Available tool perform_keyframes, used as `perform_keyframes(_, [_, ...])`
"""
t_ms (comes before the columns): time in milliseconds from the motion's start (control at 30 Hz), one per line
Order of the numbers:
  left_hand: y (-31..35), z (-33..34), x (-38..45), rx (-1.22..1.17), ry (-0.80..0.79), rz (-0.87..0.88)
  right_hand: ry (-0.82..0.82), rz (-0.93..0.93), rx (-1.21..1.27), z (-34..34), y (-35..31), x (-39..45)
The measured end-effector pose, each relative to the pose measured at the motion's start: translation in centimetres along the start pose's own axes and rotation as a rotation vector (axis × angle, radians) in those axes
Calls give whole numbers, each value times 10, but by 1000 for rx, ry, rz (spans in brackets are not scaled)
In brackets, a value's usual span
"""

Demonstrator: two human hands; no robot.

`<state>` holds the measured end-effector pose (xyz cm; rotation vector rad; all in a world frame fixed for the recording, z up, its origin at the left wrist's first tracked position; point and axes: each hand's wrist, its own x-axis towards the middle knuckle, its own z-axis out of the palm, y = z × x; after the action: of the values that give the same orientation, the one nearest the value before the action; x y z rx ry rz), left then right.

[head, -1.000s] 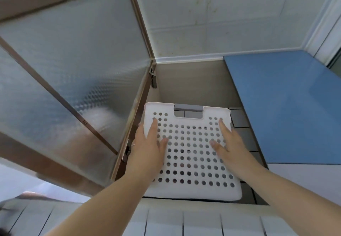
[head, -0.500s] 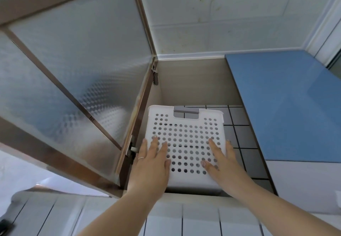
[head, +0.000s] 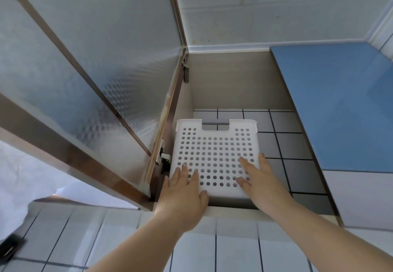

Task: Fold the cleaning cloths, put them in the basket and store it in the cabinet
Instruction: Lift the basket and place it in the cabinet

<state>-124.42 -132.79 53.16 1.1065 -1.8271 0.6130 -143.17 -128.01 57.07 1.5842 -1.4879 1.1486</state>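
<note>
A white perforated plastic basket [head: 214,150] with a grey handle slot stands inside the open wall cabinet [head: 234,78], seen from below, against the cabinet's left side. My left hand [head: 184,188] presses flat on the basket's lower left face, fingers straight, a ring on one finger. On the lower right of that face my right hand [head: 258,178] lies flat with spread fingers. The basket's inside is hidden, so no cloths show.
The cabinet's frosted-glass door [head: 85,76] swings open to the left on metal hinges [head: 163,156]. A blue closed door [head: 344,105] sits to the right. Grey tiles line the cabinet's back; white tiled wall [head: 212,246] lies below the cabinet's front edge.
The basket has slid deeper into the cabinet under both flat hands, which now rest lower on its face. More grey tile shows to its right.
</note>
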Motion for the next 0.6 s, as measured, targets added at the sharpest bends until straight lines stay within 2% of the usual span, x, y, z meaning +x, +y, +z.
perform_keyframes(200, [-1,3,-3,-50,32,0,-25,-19,-54,-5,-4,-5])
perform_keyframes(333, [-3,-15,-19,-67,59,28,54,-175,-227,-16,-13,-18])
perform_keyframes(500, [-3,-62,-62,-380,293,64,97,-346,-283,-48,-30,-46])
perform_keyframes(600, [-7,-86,-99,-441,362,17,122,-501,-284,-66,-44,-66])
